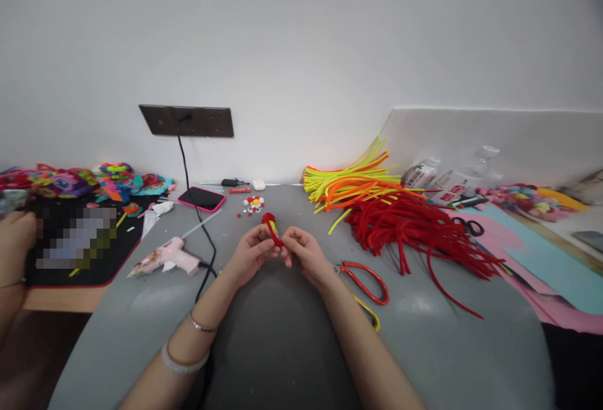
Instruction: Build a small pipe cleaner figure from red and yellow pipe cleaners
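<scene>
Red stem (272, 226) w/ a bit of yellow sits pinched between both our hands, centre of the grey surface (141, 309), just below the little flower (254, 203) and its loose beads. Left hand (252, 253) has its grip closed on the lower part of the stem; right hand (304, 252) has its grip closed on it too, fingertips meeting the left's at approx the same spot. The stem's top curls up at 12 o'clock from our fingers.

Step in hand, as we judge it: bending or twisting the stem into a shape, early-to-mid way, since only a short loop shows. Next move prob. calls for small, tight finger turns while the left holds steady, so the loop doesn't spring open.

Around us: red scissors (365, 279) at 3 o'clock, just beside the right wrist; red stem pile (414, 228) at 2 o'clock w/ yellow and orange ones (348, 184) behind it; glue gun (172, 256) at 9 o'clock, cord running back to the socket (186, 121); phone (202, 198) at 11 o'clock. Another person's hand (16, 234) rests at far 9 o'clock on a black mat (94, 272).
</scene>
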A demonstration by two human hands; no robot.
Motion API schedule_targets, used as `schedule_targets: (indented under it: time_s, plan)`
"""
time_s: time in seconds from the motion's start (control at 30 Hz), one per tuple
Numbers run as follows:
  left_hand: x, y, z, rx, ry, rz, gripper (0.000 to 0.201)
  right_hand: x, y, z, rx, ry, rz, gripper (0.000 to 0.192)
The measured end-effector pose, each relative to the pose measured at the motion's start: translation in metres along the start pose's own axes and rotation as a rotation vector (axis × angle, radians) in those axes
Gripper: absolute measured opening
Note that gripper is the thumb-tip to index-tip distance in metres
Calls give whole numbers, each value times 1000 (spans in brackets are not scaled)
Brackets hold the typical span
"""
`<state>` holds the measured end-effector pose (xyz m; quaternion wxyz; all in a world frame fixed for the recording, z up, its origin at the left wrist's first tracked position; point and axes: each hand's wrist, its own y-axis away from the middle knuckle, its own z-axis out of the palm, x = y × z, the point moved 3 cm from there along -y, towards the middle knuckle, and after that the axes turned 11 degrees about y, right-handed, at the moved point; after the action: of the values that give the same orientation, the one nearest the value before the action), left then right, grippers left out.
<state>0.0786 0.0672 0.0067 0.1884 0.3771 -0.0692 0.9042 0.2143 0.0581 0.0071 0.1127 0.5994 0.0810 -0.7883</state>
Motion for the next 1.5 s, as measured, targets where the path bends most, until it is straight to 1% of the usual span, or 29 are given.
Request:
schedule_targets:
  time_s: [0.07, 0.17, 0.27, 0.43, 0.5, 0.6, 0.67, 0.77, 0.83, 0.9, 0.97, 1.03, 1.07, 1.2, 1.27, 1.37, 1.5]
  plan:
    - [0, 0, 1, -6, 9, -19, 32, -1, 0, 0, -10, -17, 20, 37]
    - [0, 0, 2, -21, 15, -42, 38, -1, 1, 2, -71, -27, 72, 37]
    - [-1, -1, 1, -43, 28, -35, 33, -1, 2, 3, -120, -34, 106, 36]
    - [-3, 0, 0, -105, -5, -34, 30, -2, 4, 4, -149, -38, 108, 38]
    - [-4, 0, 0, -122, -45, -30, 30, -2, 3, 4, -134, -21, 97, 39]
    - [-3, 0, 0, -113, -69, -18, 30, 0, 2, 4, -106, -1, 75, 39]
    - [-4, 0, 0, -99, -62, -26, 28, 0, 0, 2, -48, -30, 35, 39]
    - [-5, 1, 2, -91, -70, -63, 25, -1, -2, -3, 87, -84, -46, 40]
    - [-7, 2, 4, -102, -93, -98, 26, -2, -2, -4, 136, -35, -83, 40]
    - [-8, 2, 6, -114, -114, -144, 29, -3, -1, -3, 117, 73, -89, 38]
    - [-10, 3, 7, -120, -132, -186, 34, -2, 0, -1, 52, 169, -73, 36]
    - [-10, 3, 7, -118, -148, -200, 34, -2, 1, 1, 6, 201, -72, 33]
    - [-10, 3, 6, -118, -153, -193, 33, -2, 1, 1, 5, 197, -80, 32]
    - [-8, 2, 7, -122, -188, -121, 32, -3, 1, -1, 81, 164, -131, 31]
    - [-6, 1, 7, -126, -218, -87, 31, -3, 1, -2, 89, 176, -143, 30]
    - [-6, 1, 8, -134, -254, -82, 28, -2, 0, -2, 90, 190, -136, 31]
    - [-4, -1, 7, -71, -218, -27, 33, -1, -1, -3, 131, 143, -110, 33]
